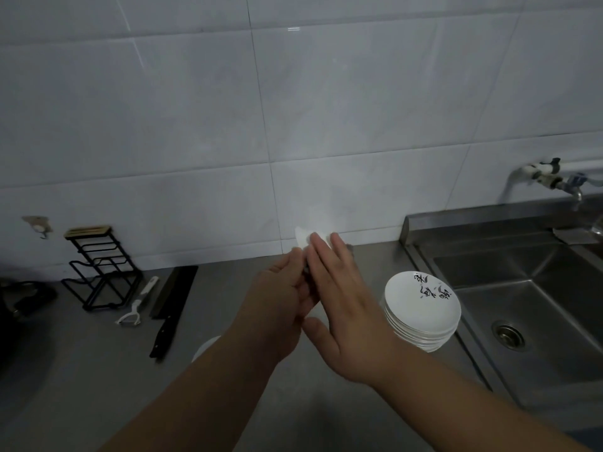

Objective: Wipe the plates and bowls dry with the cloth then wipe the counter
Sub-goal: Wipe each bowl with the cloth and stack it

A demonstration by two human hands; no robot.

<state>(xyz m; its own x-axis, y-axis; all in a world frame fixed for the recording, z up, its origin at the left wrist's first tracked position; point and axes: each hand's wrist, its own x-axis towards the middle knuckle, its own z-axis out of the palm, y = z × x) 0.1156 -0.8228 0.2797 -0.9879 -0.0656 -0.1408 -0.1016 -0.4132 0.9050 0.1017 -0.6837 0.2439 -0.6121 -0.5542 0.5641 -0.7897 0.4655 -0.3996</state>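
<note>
Tiled wall [195, 109] fills the upper half of the view, pale grey and dim. Below it runs a grey counter [81, 370], and at the right a stainless steel sink [538, 308] is sunk into it, with a drain [508, 334] in its floor and a tap [554, 179] on the wall above.

Both forearms reach in from the bottom edge and meet above the middle of the counter. Right hand [352, 308] lies flat, fingers straight and close together, thumb spread out to the side, palm pressed against something white. Left hand [280, 298] sits just beside and partly under it, fingers curled round the near edge of that white thing. Only a pale corner [305, 238] shows past the fingertips; whether it is a dish, the cloth, or both cannot be told.

Just right of the hands, near the sink edge, stands a stack of white plates [422, 313], the top one bearing black brush marks. A white rim [205, 347] peeps out from under the left forearm.

At the left stands a black wire rack [101, 272]. Next to it lie a black cleaver [177, 290], a smaller black-handled knife [164, 334] and a white peeler [133, 313]. A wall hook [39, 225] hangs above the rack.
</note>
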